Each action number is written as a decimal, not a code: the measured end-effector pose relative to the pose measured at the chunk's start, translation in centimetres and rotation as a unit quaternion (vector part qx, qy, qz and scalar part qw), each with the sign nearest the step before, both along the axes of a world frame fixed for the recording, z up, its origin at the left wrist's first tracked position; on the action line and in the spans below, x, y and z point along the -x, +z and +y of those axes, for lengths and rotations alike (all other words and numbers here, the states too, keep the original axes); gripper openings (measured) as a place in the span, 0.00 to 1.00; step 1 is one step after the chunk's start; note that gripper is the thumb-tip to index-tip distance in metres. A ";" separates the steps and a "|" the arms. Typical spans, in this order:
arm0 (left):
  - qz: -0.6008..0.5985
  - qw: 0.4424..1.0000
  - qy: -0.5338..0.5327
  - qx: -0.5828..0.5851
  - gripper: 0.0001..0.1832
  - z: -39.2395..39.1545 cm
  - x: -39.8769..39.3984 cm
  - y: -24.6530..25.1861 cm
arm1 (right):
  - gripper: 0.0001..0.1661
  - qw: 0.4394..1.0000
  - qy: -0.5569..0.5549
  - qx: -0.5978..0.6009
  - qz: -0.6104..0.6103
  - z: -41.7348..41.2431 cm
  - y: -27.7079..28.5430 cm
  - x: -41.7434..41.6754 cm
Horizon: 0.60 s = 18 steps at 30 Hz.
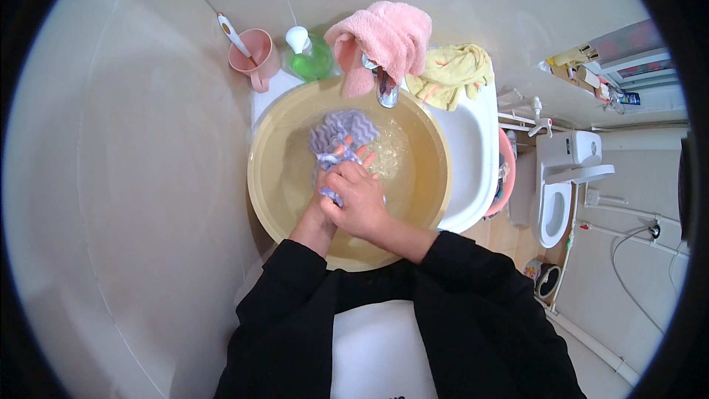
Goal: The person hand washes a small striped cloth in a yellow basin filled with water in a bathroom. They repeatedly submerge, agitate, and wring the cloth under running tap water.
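Observation:
A wet purple patterned cloth (350,125) hangs partly in the water of a large tan basin (260,172). Its near end lies bunched with some white suds across my left hand (368,159), which is palm up with fingers extended. My right hand (357,194) is curled into a fist on top, gripping part of the cloth against the left palm and wrist. Beneath the chrome faucet (387,94), the water is rippled and bubbly; I cannot tell whether water is flowing.
A pink towel (396,33) drapes over the faucet, beside a yellow cloth (457,69). Behind the basin stand a green pump bottle (311,58) and a pink mug (266,52) holding a toothbrush (235,36). The white sink (471,177) extends right, towards a toilet (554,213).

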<state>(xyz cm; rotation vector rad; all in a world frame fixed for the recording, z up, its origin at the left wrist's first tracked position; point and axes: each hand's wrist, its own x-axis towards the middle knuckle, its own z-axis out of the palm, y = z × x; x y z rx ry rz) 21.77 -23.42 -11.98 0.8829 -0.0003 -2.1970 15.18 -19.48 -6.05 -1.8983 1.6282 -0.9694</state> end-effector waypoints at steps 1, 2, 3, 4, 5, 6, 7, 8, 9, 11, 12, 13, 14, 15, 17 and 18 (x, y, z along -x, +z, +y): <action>0.006 1.000 0.002 -0.019 0.20 0.1 0.3 0.6 | 0.09 0.999 -0.049 -0.009 0.010 -0.4 -0.6 0.6; -0.013 1.000 -0.009 -0.023 0.19 -0.2 0.3 -0.9 | 0.09 0.995 -0.098 -0.019 0.020 -1.5 -2.1 1.9; -0.037 0.999 -0.016 -0.027 0.19 -0.5 0.2 -2.0 | 0.10 0.989 -0.143 -0.027 0.024 -2.5 -3.7 3.2; -0.045 0.998 -0.023 0.033 0.18 -0.9 0.5 -2.2 | 0.11 0.984 -0.162 -0.064 0.022 -3.2 -5.0 5.1; -0.120 0.990 0.010 0.070 0.18 -1.2 0.0 -2.8 | 0.11 0.979 -0.174 -0.101 0.012 -3.9 -6.3 6.7; -0.193 0.974 0.044 0.107 0.17 -1.5 -0.6 -3.5 | 0.13 0.979 -0.155 -0.130 0.040 -4.5 -7.4 8.2; -0.258 0.953 0.072 0.140 0.17 -1.6 -0.5 -3.8 | 0.15 0.974 -0.142 -0.161 0.075 -4.6 -8.2 9.6; -0.305 0.946 0.059 0.096 0.16 -1.5 -0.6 -3.9 | 0.18 0.968 -0.149 -0.167 0.113 -4.1 -9.1 10.0; -0.349 0.937 0.003 0.031 0.17 -1.5 -0.4 -4.0 | 0.20 0.962 -0.150 -0.173 0.146 -3.8 -9.4 10.0; -0.425 0.893 -0.109 -0.099 0.18 -1.5 0.1 -4.3 | 0.27 0.946 -0.108 -0.214 0.218 -2.6 -10.0 9.2; -0.405 0.906 -0.080 -0.092 0.18 -1.1 -0.5 -6.4 | 0.31 0.934 -0.060 -0.245 0.254 -1.9 -9.3 7.1; -0.388 0.915 -0.075 -0.083 0.18 -1.0 -0.6 -6.8 | 0.34 0.915 -0.017 -0.279 0.290 -1.4 -9.0 6.2; -0.371 0.923 -0.070 -0.073 0.18 -1.0 -0.9 -7.3 | 0.42 0.902 0.086 -0.324 0.273 -1.7 -9.2 6.2; -0.356 0.930 -0.062 -0.064 0.18 -0.9 -1.3 -7.8 | 0.42 0.904 0.073 -0.328 0.266 -2.2 -9.4 6.6; -0.373 0.925 -0.057 -0.040 0.18 -1.1 -1.6 -8.7 | 0.42 0.905 0.040 -0.337 0.258 -3.3 -10.1 8.2; -0.368 0.926 -0.065 -0.058 0.18 -1.2 -0.6 -6.8 | 0.40 0.914 -0.059 -0.301 0.266 -3.3 -11.2 8.9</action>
